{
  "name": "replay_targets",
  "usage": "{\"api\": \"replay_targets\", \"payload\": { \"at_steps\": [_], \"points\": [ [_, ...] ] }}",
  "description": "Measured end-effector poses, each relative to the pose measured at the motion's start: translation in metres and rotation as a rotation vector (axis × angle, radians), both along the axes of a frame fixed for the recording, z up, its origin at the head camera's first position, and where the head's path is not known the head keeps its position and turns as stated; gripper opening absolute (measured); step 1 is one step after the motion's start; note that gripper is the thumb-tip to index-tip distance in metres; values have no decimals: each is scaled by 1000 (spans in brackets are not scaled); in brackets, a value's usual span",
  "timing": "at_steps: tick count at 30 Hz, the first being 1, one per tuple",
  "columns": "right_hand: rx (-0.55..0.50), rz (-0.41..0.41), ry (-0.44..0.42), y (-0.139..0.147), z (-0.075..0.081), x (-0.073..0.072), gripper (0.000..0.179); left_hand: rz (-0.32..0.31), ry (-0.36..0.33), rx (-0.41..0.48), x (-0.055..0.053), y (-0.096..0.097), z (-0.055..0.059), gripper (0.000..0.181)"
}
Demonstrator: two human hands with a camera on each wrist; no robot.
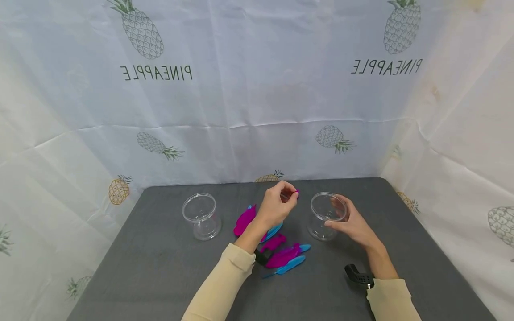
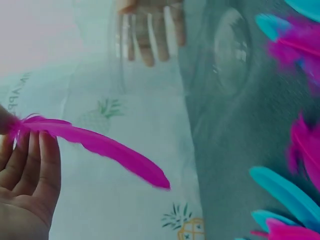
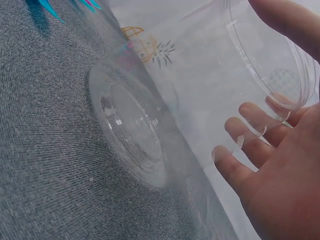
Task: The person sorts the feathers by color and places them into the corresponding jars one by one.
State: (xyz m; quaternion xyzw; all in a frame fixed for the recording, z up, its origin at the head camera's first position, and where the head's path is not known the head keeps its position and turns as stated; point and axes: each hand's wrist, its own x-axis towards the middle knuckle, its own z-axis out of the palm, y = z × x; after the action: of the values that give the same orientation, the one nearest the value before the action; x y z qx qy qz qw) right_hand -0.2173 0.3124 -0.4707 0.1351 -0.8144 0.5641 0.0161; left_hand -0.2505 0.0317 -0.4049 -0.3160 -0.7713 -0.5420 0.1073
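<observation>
Between its thumb and fingertips, my left hand (image 1: 277, 205) pinches a magenta feather (image 2: 107, 145) by one end. In the left wrist view the rest of the feather sticks out freely. My right hand (image 1: 352, 223) grips a clear jar (image 1: 319, 229) from its right side, thumb in front and fingers behind near the rim. Through the jar wall, the right wrist view shows those fingers curved around it, with the jar's base (image 3: 132, 122) toward the dark tabletop. Magenta feathers (image 1: 284, 257) and blue feathers (image 1: 292, 265) lie loosely under and beside my left forearm, which hides some of them.
A second clear jar (image 1: 206, 226) stands upright left of the feathers on the dark grey table (image 1: 152, 263). White pineapple-print cloth (image 1: 249, 98) hangs behind the table and on both sides. Black straps with camera mounts (image 1: 358, 276) sit at the wrists.
</observation>
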Motion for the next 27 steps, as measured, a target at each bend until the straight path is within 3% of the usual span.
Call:
{"api": "replay_targets", "payload": {
  "at_steps": [8,17,27],
  "points": [
    [15,-13,-6,2,-2,-3,95,-18,-60,181,0,8,12,9],
    [39,-20,-21,0,-1,-4,96,-43,-38,247,-3,23,20,9],
    [23,-27,-24,-2,-3,-6,94,-69,-71,315,-9,42,23,12]
  ]
}}
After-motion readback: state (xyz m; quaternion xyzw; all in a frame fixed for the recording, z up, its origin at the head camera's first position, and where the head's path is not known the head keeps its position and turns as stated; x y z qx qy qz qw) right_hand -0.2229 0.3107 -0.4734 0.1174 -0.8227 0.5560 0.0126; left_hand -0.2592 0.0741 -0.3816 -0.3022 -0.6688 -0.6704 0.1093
